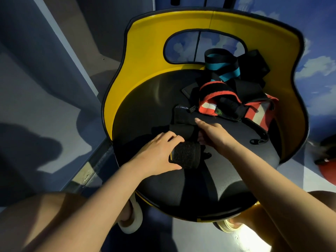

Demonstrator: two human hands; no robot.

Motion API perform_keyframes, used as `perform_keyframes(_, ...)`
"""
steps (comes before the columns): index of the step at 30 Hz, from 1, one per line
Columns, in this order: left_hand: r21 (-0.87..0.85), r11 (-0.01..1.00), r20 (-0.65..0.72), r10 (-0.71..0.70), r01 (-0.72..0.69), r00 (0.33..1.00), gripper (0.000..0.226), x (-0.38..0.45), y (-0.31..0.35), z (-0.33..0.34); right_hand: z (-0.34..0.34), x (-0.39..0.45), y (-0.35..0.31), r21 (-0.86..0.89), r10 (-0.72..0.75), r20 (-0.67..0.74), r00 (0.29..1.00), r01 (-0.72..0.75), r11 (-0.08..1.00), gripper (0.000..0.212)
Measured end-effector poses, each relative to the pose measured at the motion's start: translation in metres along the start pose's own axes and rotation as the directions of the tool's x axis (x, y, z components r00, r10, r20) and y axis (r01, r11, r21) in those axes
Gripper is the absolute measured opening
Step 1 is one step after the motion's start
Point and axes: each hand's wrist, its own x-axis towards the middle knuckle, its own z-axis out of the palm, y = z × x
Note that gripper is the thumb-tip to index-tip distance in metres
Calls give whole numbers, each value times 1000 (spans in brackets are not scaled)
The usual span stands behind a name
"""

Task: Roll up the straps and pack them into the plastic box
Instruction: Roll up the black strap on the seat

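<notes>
Straps (234, 99) heaped behind hands.

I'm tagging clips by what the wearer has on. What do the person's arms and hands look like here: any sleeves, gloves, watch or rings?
Both forearms are bare as far up as the view shows: no sleeve edge is visible. The left hand and the right hand wear no gloves. No watch, bracelet or ring is visible on either wrist or on the fingers that show.

Dim, hard shadows, fisheye-warped edges
</notes>
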Motion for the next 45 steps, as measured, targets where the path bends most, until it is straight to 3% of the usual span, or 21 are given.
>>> perform_keyframes(3,0,1000,13,11,-11,1000,68,-1,-1,-1,4,9,-1,46,126,45,991,-128,991,40)
perform_keyframes(7,-3,1000,16,23,-23,1000,68,-1,0,-3,13,16,-8,134,152,56,987,-158,978,29)
perform_keyframes(11,-33,999,20,17,-16,1000,69,0,-2,-3,23,26,-24,179,58,-78,995,-43,983,29)
perform_keyframes(14,-71,997,40,-1,4,999,70,1,-3,-3,25,32,-29,174,-91,-98,991,107,979,15)
perform_keyframes(17,-83,996,53,-8,13,999,70,3,-3,-4,28,42,-26,52,-206,-153,966,216,975,15)
perform_keyframes(20,-101,994,66,-22,29,998,71,5,-4,-6,32,55,-18,-149,-250,-209,945,222,964,38)
perform_keyframes(23,-120,992,77,-37,46,996,72,7,-5,-6,35,61,-12,-410,-356,-203,912,251,877,41)
perform_keyframes(27,-161,984,110,-55,72,992,71,10,-5,-8,33,61,-7,-556,-453,-202,868,279,783,40)
perform_keyframes(31,-207,972,145,-78,108,986,70,13,-7,-10,17,34,-21,-658,-619,-53,783,439,612,28)
perform_keyframes(35,-257,955,170,-109,151,979,72,15,-7,-11,-2,-10,-31,-678,-561,310,768,592,436,23)
perform_keyframes(40,-277,936,227,-154,215,962,77,21,-9,-11,-14,-48,-17,-712,-397,483,781,614,342,61)
perform_keyframes(42,-289,928,243,-167,236,955,76,22,-9,-11,-14,-54,-4,-739,-410,503,761,625,252,78)
perform_keyframes(45,-312,913,265,-183,264,947,75,25,-8,-13,-12,-55,12,-756,-460,518,721,638,148,86)
